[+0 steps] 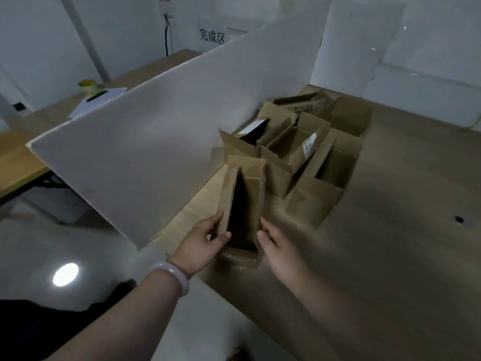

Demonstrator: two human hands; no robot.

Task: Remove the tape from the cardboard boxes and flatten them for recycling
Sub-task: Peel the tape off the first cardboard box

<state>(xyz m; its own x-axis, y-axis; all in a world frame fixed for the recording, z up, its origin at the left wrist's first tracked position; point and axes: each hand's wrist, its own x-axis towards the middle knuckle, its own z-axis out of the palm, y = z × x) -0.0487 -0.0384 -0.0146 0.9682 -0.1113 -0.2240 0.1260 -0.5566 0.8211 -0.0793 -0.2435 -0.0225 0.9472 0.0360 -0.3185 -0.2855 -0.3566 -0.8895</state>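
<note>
Forearms reach forward from the lower edge of the head view and meet at a small brown cardboard box (244,212) that stands on the brown desk (390,243), near its left edge. The box is open at the top, its dark inside and corrugated cut edges facing the camera, one flap raised at the far side.

The left hand (204,239) pinches the box's left wall, with the thumb hooked over the edge into the opening and the other fingers curled against the outer face. A pale, smooth bracelet (171,276) sits on that wrist. The right hand (277,247) holds the right wall in much the same way, with its thumb on the edge by the opening and its fingers along the outside. The wrist is nearly straight and the forearm lies low over the desk.

Just beyond the held box is a heap of brown cardboard boxes (315,152), opened and leaning on each other, some with white labels. A tall white partition board (156,126) runs along the desk's left side. Past it, on a lighter wooden desk (18,162), lie a white sheet of paper (104,100), a black pen (96,96) and a yellow-green roll (88,86). A sign with Chinese characters (212,36) hangs on the far wall.
</note>
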